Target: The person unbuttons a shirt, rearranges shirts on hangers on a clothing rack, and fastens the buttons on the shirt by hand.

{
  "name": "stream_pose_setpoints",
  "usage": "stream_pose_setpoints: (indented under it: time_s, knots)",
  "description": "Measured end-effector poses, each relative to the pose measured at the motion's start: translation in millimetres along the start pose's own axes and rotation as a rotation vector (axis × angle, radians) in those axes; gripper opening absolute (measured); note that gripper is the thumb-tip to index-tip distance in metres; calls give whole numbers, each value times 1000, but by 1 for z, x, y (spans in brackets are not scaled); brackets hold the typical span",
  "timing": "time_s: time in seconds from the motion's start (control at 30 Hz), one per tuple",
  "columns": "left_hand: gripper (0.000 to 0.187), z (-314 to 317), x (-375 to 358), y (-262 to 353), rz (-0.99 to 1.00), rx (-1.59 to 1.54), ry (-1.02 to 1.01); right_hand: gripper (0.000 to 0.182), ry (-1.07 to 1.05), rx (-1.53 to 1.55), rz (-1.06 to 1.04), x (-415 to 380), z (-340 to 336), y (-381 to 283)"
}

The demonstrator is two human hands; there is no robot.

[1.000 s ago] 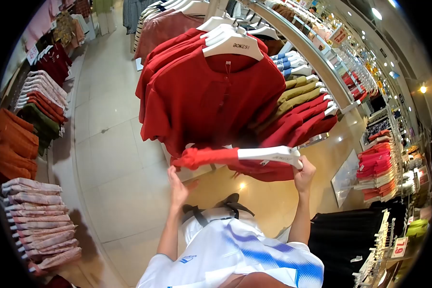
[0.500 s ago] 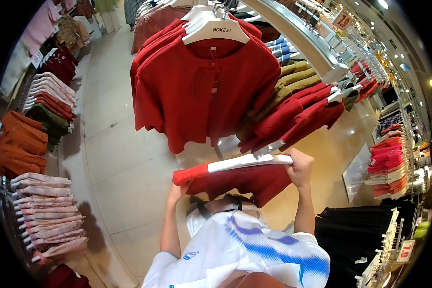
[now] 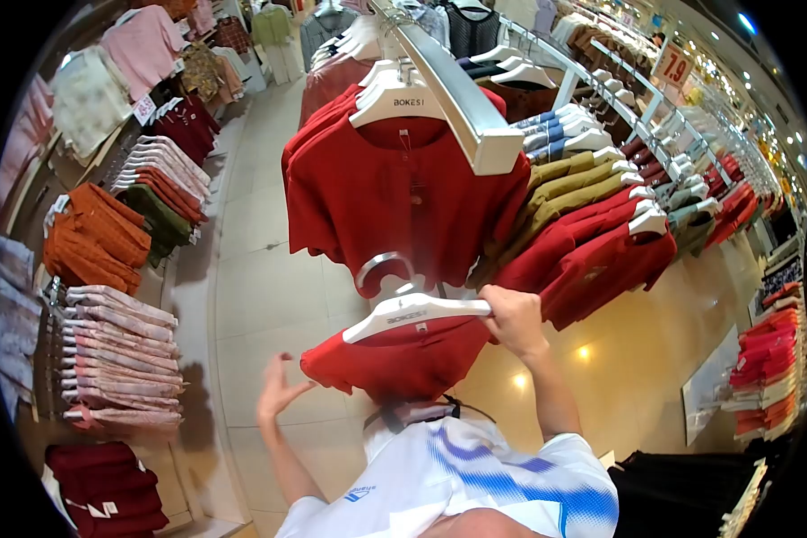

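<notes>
My right hand (image 3: 514, 316) is closed around the right end of a white hanger (image 3: 421, 310) whose metal hook points up. From that hanger hangs a red top (image 3: 403, 359), in front of my body, its left shoulder spread over the hanger's left arm. Just left of this shoulder is my left hand (image 3: 281, 387), fingers apart and holding nothing, slightly blurred. Directly ahead, more red tops (image 3: 368, 188) hang on white hangers marked BOKES!, below the end of a metal display rail (image 3: 489, 143).
Olive tops (image 3: 565, 184) and further red tops (image 3: 601, 260) hang at the right. Along the left wall are pink patterned garments (image 3: 121, 359) and orange garments (image 3: 99, 238). Black garments (image 3: 672, 493) hang at the lower right. A 7.9 price sign (image 3: 674, 65) stands at the back.
My left hand has let go of the top's left shoulder and moved away leftward. The hanger has turned to face me more, its hook now upright. The view has shifted.
</notes>
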State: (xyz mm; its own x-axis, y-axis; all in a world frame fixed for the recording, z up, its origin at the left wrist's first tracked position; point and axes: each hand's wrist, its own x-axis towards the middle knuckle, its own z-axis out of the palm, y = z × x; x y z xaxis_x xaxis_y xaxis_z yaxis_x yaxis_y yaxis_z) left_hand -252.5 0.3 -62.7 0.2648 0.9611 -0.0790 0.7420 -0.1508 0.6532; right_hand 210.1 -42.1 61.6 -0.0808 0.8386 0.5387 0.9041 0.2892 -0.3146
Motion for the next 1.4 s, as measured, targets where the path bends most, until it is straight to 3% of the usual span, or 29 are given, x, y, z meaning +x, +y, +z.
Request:
stream_pose_setpoints:
  time_s: [0.1, 0.17, 0.2, 0.27, 0.3, 0.37, 0.4, 0.5, 0.57, 0.63, 0.73, 0.83, 0.9, 0.93, 1.0, 1.17, 1.23, 1.4]
  knots:
    - [85, -56, -24, 67, 18, 198, 162, 20, 3, -4, -88, 11, 18, -2]
    - [83, -62, -27, 119, 274, 170, 307, 20, -18, 4, -121, 20, 35, -7]
    - [83, -54, -17, 140, 261, 164, 322, 20, -25, 6, -140, 27, 42, -13]
    - [61, -44, -4, 169, 433, 313, 345, 22, -29, 15, -165, 39, 53, -30]
    - [61, -39, 0, 160, 425, 314, 347, 22, -32, 19, -171, 45, 56, -37]
    - [34, -30, 21, 135, 182, 193, 290, 23, -33, 58, -219, 60, 59, -46]
    - [20, -34, 27, 131, 324, 196, 419, 24, -86, 44, -227, 66, 62, -47]
    - [16, -49, 42, 105, 375, 216, 458, 25, -109, 237, -308, 89, 59, -56]
    - [16, -74, 55, 98, 399, 210, 453, 36, -217, 335, -329, 114, 39, -57]
    - [16, -101, 65, 88, 383, 237, 476, 38, -109, 443, -196, 139, 15, -49]
    - [15, -142, 78, 52, 409, 238, 442, 47, 161, 293, -88, 180, -8, -19]
    - [15, -177, 92, 22, 395, 259, 426, 77, 155, 147, -57, 222, -14, 8]
    - [15, -195, 102, 6, 390, 257, 419, 80, 146, 86, -66, 245, -5, 25]
    - [15, -203, 109, -2, 375, 270, 418, 80, 155, 75, -62, 255, -5, 28]
    - [16, -217, 125, -17, 389, 290, 415, 79, -26, -108, -161, 270, -3, 31]
    - [16, -238, 152, -46, 385, 309, 391, 68, -91, -133, -51, 298, -2, 37]
    - [16, -241, 160, -55, 362, 281, 387, 65, -203, -20, 84, 304, 2, 54]
    - [17, -248, 181, -73, 335, 314, 404, 58, -149, 122, 18, 311, 15, 68]
